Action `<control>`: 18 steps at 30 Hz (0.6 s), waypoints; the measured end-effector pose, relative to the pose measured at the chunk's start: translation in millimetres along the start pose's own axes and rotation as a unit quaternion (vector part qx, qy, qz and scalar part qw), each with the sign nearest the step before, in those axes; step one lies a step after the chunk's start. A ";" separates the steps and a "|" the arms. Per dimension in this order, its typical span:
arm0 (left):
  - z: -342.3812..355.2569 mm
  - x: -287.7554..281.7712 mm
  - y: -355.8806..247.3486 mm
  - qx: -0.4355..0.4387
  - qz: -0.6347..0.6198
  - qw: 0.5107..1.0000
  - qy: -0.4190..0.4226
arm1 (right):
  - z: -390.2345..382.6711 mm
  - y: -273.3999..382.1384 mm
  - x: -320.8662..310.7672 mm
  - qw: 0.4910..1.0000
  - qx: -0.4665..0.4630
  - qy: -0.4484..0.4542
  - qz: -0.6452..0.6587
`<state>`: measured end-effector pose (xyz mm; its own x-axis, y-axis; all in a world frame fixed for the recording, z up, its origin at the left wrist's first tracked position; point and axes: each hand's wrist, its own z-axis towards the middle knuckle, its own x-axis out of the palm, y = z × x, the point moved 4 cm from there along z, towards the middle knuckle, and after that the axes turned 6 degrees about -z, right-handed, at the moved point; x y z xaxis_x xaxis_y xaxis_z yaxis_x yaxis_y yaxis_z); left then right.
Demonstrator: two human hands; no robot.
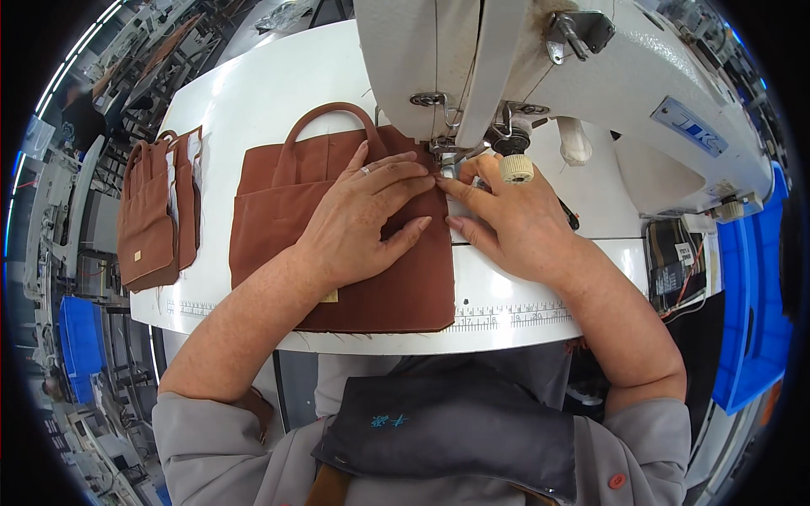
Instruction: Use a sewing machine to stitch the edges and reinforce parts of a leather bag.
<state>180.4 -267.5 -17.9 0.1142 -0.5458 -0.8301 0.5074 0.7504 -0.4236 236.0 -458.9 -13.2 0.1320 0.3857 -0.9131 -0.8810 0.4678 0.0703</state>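
- Across the middle of a white table, I see a reddish-brown bag piece lying flat, its handle arching toward the far side. Its right edge runs up to the metal foot of a large white sewing machine, likely so that this edge sits within the needle's reach. I cannot tell whether cloth lies under the foot.
- From the near left, the left hand rests open, palm down, on the bag piece, fingers slanting right toward the foot. A ring shows on one finger. I judge the spread suits pressing the material flat.
- From the near right, the right hand has its fingers bent, with thumb and forefinger tips at the piece's right edge, just beside the foot. It seems placed to steer that edge; I cannot tell whether it is pinching it.
- On the table's far left, well apart from the hands, stand similar brown bag pieces, perhaps set there to leave room for the work.
- Along the table's near edge runs a printed ruler strip, partly covered by the bag piece, presumably handy for measuring.
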 end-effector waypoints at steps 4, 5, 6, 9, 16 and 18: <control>1.7 0.0 3.9 -0.011 0.020 1.000 0.003 | 1.2 0.0 1.0 1.000 0.008 0.013 0.009; 2.5 0.1 4.6 -0.009 0.025 1.000 0.004 | 1.3 -0.4 1.2 1.000 0.013 0.014 0.006; 3.3 0.5 5.3 -0.006 0.029 1.000 0.006 | 1.4 -0.6 0.9 1.000 0.012 0.009 0.009; 4.2 1.4 6.9 -0.007 0.027 1.000 0.011 | 0.3 -1.1 1.8 1.000 0.017 0.010 0.007; 5.2 2.6 7.9 -0.010 0.037 0.999 0.017 | -0.8 -2.5 3.7 1.000 0.020 0.013 0.003; 5.1 2.6 8.1 -0.018 0.030 0.999 0.022 | -0.6 -2.4 4.0 1.000 0.020 0.011 0.002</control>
<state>189.2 -264.8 -21.6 0.1060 -0.4826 -0.8694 0.4692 0.7952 -0.3841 238.4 -459.0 -17.2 0.1182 0.3699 -0.9215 -0.8623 0.4985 0.0895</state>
